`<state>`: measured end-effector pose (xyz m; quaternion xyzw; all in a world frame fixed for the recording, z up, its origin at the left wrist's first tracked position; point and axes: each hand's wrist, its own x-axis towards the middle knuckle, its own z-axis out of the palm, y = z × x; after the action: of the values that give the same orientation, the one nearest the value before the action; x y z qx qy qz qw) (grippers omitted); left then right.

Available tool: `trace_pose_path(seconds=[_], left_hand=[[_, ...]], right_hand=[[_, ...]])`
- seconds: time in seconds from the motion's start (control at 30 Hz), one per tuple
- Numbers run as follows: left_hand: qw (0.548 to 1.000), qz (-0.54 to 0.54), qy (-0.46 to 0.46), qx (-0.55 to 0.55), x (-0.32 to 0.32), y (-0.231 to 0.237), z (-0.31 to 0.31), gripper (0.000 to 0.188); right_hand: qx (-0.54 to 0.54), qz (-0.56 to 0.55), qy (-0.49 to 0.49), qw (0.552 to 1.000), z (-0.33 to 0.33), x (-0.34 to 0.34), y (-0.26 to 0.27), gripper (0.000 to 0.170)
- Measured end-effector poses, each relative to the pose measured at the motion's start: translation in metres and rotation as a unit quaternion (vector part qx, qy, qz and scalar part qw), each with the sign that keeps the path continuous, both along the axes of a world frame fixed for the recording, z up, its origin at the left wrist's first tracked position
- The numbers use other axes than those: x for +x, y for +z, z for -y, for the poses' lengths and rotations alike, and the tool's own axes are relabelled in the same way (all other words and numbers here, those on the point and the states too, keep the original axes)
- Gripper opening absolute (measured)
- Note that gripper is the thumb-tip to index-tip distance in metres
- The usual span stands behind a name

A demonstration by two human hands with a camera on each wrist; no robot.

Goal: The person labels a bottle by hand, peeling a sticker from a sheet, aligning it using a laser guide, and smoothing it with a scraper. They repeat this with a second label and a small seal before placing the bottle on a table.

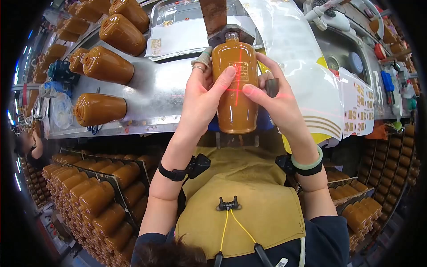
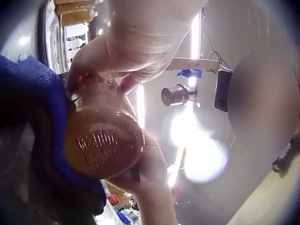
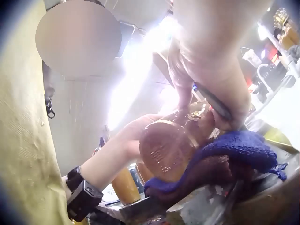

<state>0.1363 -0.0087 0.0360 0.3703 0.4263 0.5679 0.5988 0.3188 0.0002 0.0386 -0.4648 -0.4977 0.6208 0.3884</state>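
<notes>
A glossy brown bottle (image 1: 235, 107) with a clear neck lies between both hands in the head view, red laser lines crossing its front label. The left hand (image 1: 202, 91) grips its left side, thumb on the label and a wrapped finger beyond. On the other side the right hand (image 1: 278, 95) holds it, thumb on the front, a dark flat piece (image 1: 271, 87) at its fingers. The neck meets a metal holder (image 1: 231, 32). Embossed marks show on the bottle's base (image 2: 104, 143) in the left wrist view. A blue cloth (image 3: 234, 150) lies under the bottle in the right wrist view.
Several brown bottles (image 1: 109, 64) lie on the metal table (image 1: 151, 95) at left. A tray (image 1: 178, 33) sits behind, and a label sheet (image 1: 357, 104) is at right beside a sink (image 1: 344, 51). Racks of bottles (image 1: 89, 191) stand below on both sides. Another person (image 1: 35, 144) is at far left.
</notes>
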Motion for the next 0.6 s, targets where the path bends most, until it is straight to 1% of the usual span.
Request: trace_pose_path(seconds=[0.23, 0.3, 0.33, 0.4, 0.43, 0.47, 0.53, 0.6], left_hand=[[1.000, 0.001, 0.001, -0.001, 0.001, -0.001, 0.000, 0.064], [0.999, 0.031, 0.004, -0.025, -0.001, 0.001, 0.000, 0.067], [0.999, 0.031, 0.004, -0.025, -0.002, 0.000, 0.001, 0.067], [1.000, -0.026, -0.009, 0.009, -0.003, -0.004, 0.003, 0.070], [1.000, -0.025, -0.009, 0.009, -0.004, -0.004, 0.003, 0.070], [1.000, -0.006, -0.017, 0.003, -0.005, -0.004, 0.004, 0.072], [1.000, 0.013, -0.025, -0.004, -0.006, -0.005, 0.005, 0.074], [0.999, -0.014, -0.048, -0.006, -0.008, -0.003, 0.008, 0.078]], right_hand=[[0.005, 0.001, -0.002, 1.000, -0.001, 0.003, -0.007, 0.080], [-0.009, -0.007, 0.002, 1.000, -0.001, 0.005, 0.000, 0.071], [-0.009, -0.007, 0.002, 1.000, -0.001, 0.009, 0.000, 0.071], [-0.008, -0.078, -0.041, 0.996, 0.004, 0.018, -0.001, 0.058], [0.033, -0.068, -0.056, 0.996, 0.008, 0.018, 0.002, 0.044], [0.033, -0.068, -0.056, 0.996, 0.014, 0.018, 0.007, 0.044], [0.074, -0.008, -0.047, 0.996, 0.027, 0.018, 0.018, 0.033], [0.127, 0.055, -0.042, 0.989, 0.045, 0.009, 0.024, 0.022]])
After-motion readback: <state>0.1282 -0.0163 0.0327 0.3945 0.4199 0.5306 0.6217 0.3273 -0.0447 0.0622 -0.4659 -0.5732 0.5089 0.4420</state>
